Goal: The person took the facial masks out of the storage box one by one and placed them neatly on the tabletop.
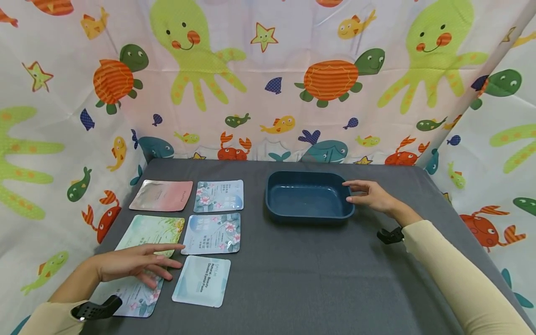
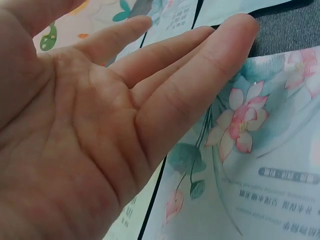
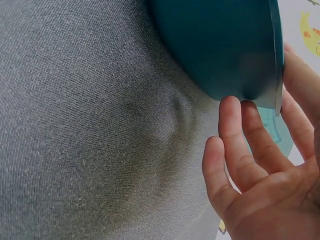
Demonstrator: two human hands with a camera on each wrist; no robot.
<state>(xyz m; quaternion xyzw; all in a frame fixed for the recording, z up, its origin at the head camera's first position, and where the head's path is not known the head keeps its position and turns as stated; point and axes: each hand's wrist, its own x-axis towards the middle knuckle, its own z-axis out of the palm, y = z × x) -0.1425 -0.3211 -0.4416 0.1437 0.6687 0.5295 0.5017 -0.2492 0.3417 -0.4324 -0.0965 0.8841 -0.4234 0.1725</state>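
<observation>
My left hand [image 1: 136, 263] hovers with fingers spread over a green sheet mask packet [image 1: 150, 228] and a blue floral packet [image 1: 144, 302], partly hiding both. Nothing lies in its palm. The floral packet [image 2: 245, 120] shows pink lotus flowers beside the fingers in the left wrist view. A dark blue rectangular tub [image 1: 310, 215] sits on the table, its inside bare. At the tub's right end, my right hand [image 1: 370, 197] holds the rim. Thumb and a finger lie over the edge, while other fingers [image 3: 230, 120] bend up against the outer wall.
Beyond the left hand lie a pink packet [image 1: 163, 195] and two blue floral packets [image 1: 219, 195], [image 1: 212, 233]. A pale blue packet [image 1: 201, 281] lies nearer. Grey cloth [image 1: 318, 274] covers the table. A curtain [image 1: 268, 135] with sea animals closes off the back and sides.
</observation>
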